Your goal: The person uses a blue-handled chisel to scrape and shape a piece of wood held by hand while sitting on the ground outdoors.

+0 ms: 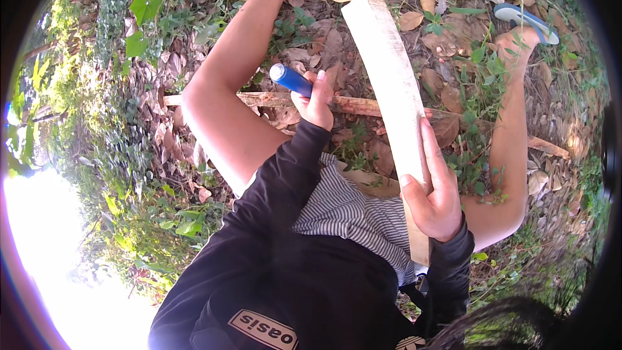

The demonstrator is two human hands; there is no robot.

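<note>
The left hand (315, 105) is closed around a blue cylindrical object (291, 81), the pale end of which projects forward and to the left of the fingers. The right hand (439, 204) grips a pale wooden board (387, 65) with the thumb on the near face and the extended fingers along the right edge; the board runs forward and leftward from this hand, its lower end beside the right wrist over striped shorts (343, 201). A narrow wooden stick (356, 105) lies on leaf-covered ground (317, 42) beyond the left hand, passing behind the board.
</note>
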